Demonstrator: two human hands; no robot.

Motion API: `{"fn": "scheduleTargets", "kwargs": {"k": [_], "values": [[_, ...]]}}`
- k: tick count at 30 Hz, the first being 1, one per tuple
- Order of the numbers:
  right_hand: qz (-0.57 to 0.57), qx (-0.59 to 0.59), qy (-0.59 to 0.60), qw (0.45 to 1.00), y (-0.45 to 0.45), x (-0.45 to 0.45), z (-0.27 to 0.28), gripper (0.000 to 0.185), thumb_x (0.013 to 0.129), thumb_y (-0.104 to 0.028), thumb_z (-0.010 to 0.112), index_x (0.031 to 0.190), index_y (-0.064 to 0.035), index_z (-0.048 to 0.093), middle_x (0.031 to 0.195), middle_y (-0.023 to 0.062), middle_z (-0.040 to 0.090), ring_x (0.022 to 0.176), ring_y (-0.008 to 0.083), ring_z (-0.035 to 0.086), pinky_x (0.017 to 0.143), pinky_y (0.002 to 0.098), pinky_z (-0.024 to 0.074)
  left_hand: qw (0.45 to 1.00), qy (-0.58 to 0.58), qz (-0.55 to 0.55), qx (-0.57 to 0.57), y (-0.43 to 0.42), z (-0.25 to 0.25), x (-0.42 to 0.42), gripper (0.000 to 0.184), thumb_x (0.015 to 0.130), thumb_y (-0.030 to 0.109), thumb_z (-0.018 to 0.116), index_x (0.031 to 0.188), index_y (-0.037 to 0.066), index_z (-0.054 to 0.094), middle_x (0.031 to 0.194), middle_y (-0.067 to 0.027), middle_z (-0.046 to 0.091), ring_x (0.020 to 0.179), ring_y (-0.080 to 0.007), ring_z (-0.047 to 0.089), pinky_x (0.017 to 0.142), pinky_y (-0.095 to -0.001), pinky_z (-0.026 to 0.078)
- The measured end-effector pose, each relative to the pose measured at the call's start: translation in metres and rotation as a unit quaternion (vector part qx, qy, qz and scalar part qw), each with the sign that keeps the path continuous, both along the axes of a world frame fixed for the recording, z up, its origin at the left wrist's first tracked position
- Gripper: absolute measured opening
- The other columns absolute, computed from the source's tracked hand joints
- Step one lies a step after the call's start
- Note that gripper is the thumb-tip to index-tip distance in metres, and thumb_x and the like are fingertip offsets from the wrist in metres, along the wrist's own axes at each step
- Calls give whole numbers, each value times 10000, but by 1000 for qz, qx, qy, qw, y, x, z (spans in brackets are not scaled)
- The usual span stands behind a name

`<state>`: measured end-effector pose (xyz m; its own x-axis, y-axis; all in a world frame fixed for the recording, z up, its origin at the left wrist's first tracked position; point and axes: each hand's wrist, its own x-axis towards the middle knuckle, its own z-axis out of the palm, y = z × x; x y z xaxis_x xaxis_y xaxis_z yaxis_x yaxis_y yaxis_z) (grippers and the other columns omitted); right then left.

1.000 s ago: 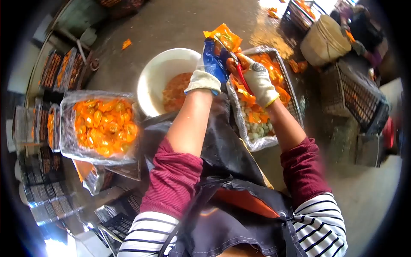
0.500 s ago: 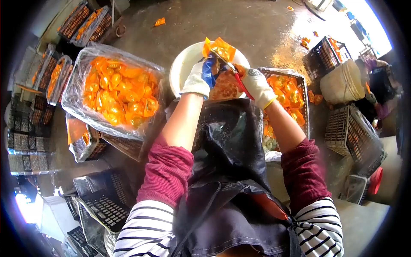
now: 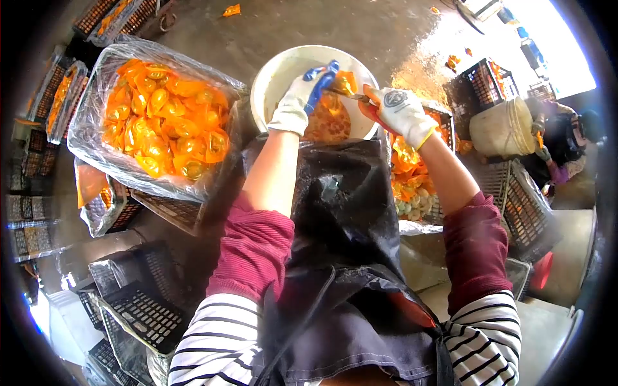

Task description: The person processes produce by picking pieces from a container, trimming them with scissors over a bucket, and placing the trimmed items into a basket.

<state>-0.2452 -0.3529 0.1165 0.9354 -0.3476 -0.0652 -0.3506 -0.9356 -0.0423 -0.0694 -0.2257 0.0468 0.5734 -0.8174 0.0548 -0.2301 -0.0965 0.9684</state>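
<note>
My left hand [image 3: 302, 100], in a white glove with blue-coated fingers, is closed at the left edge of an orange wrapped packet [image 3: 344, 82] with something shiny inside. My right hand [image 3: 400, 114], also gloved, grips red-handled scissors [image 3: 353, 96]; their metal end points left, at the packet's lower edge. Fingers cover most of the handles. Both hands are over a white bucket [image 3: 262, 80] standing before my black apron. Reddish-brown pieces [image 3: 327, 125] lie low in the bucket, too small to name.
On the left, a plastic-lined crate [image 3: 87, 132] holds many orange packets. To the right, another crate [image 3: 449, 132] holds orange packets and pale ones. Beyond it are a beige bucket [image 3: 496, 132], stacked black crates [image 3: 524, 202] and another person [image 3: 566, 138]. Orange scraps [image 3: 232, 10] lie on the floor.
The packet has tipped to the right and shows less of its wrapper. My left hand's fingers now point upward. My right hand has shifted slightly right, and the whole view has tilted.
</note>
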Motion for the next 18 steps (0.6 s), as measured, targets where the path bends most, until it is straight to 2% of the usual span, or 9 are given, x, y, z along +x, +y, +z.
{"fn": "scheduleTargets", "kwargs": {"k": [1, 4, 5, 8, 11, 14, 18], "values": [[21, -4, -22, 1000, -1, 0, -2, 265, 885, -368, 556, 1032, -152, 598, 844, 145, 659, 776, 348, 633, 679, 411, 497, 991, 124, -24, 47, -5, -3, 0, 505, 870, 352, 648, 1220, -3, 564, 1148, -83, 623, 1095, -182, 540, 960, -284, 389], [61, -22, -6, 998, -5, 1, -4, 251, 885, -368, 554, 1005, -153, 602, 833, 143, 659, 766, 345, 634, 663, 416, 496, 985, 131, -35, 106, 17, 51, -20, 568, 819, 432, 691, 1185, 9, 592, 1116, -82, 630, 1070, -172, 539, 948, -286, 392], [64, -22, -6, 998, -5, 0, -4, 245, 884, -365, 556, 997, -152, 601, 826, 144, 658, 762, 344, 635, 658, 418, 496, 990, 96, -46, 96, 11, 33, -13, 600, 767, 465, 729, 1160, 29, 606, 1077, -82, 634, 1005, -169, 563, 909, -281, 417], [68, -20, 1, 997, -5, -2, -2, 239, 882, -361, 558, 978, -146, 600, 809, 146, 655, 751, 342, 636, 649, 423, 494, 981, 164, -76, 69, 11, 27, -16, 506, 783, 406, 731, 1122, 49, 618, 1031, -61, 639, 914, -150, 579, 831, -278, 451], [65, -9, 19, 998, -4, -2, -2, 253, 883, -368, 553, 983, -142, 603, 810, 146, 657, 750, 342, 636, 658, 420, 496, 987, 153, -50, 16, 2, 6, -14, 419, 798, 342, 723, 1097, 64, 628, 986, -51, 641, 837, -137, 585, 726, -279, 476], [51, 8, 40, 998, -6, -1, -6, 279, 887, -384, 547, 1023, -150, 616, 838, 146, 665, 768, 341, 639, 679, 408, 503, 993, 99, -19, 65, -6, 2, -15, 361, 812, 297, 708, 1080, 67, 637, 943, -43, 649, 817, -130, 583, 667, -276, 477], [11, 42, 46, 998, -6, 2, -19, 315, 889, -403, 549, 1077, -163, 630, 899, 150, 672, 806, 336, 644, 713, 388, 509, 988, 101, 41, 111, -11, 2, -18, 350, 813, 305, 706, 1077, 82, 649, 898, -27, 653, 799, -122, 580, 648, -271, 474]]}}
